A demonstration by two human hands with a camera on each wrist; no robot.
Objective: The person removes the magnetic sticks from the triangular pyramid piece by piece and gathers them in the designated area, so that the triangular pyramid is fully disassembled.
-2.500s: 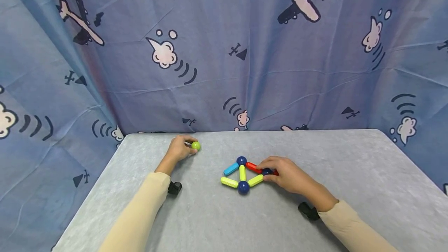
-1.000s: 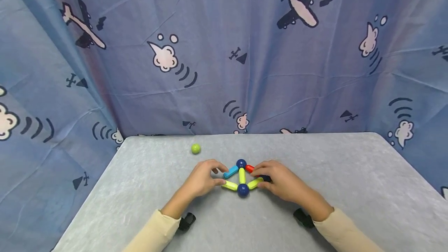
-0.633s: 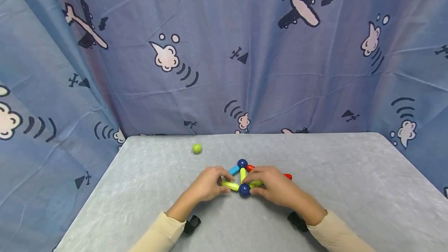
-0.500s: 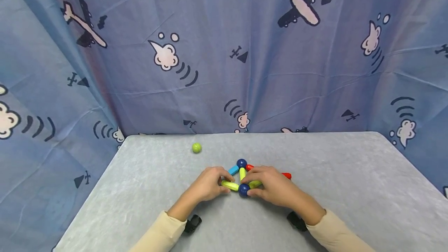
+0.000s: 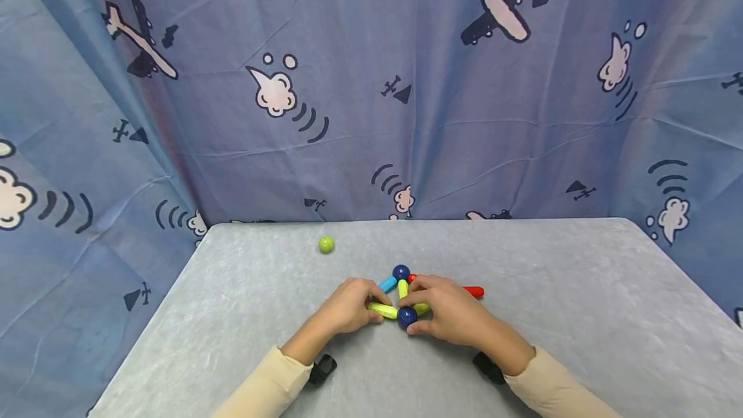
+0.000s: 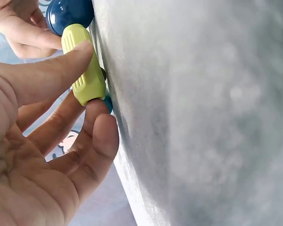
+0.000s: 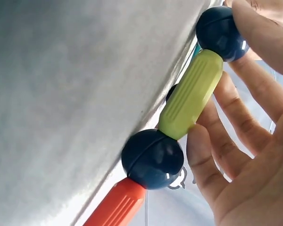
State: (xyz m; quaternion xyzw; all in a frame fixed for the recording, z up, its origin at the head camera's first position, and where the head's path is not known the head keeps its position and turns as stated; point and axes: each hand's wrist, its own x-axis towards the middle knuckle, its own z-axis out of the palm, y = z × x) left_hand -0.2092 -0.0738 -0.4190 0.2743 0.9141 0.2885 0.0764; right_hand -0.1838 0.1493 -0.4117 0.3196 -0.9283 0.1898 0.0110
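Magnetic rods and dark blue balls lie joined on the table. My left hand (image 5: 350,307) pinches the left yellow-green rod (image 5: 383,310) between thumb and fingers; the left wrist view shows the thumb across that rod (image 6: 88,75). My right hand (image 5: 447,311) holds the near dark blue ball (image 5: 407,318), thumb on its near side; in the right wrist view this ball (image 7: 220,35) joins another yellow-green rod (image 7: 191,94). That rod leads to a second dark blue ball (image 7: 152,158), which the right hand hides in the head view.
Behind the hands sit the far dark blue ball (image 5: 400,272) and a light blue rod (image 5: 387,284). A red rod (image 5: 475,291) sticks out right of my right hand. A lime-green ball (image 5: 326,244) rests near the table's back edge, before a patterned curtain (image 5: 348,115).
My left hand let go of the lime-green ball and came to the left yellow-green rod. My right hand shifted left from the right-hand ball to the near ball, now slightly closer to me.
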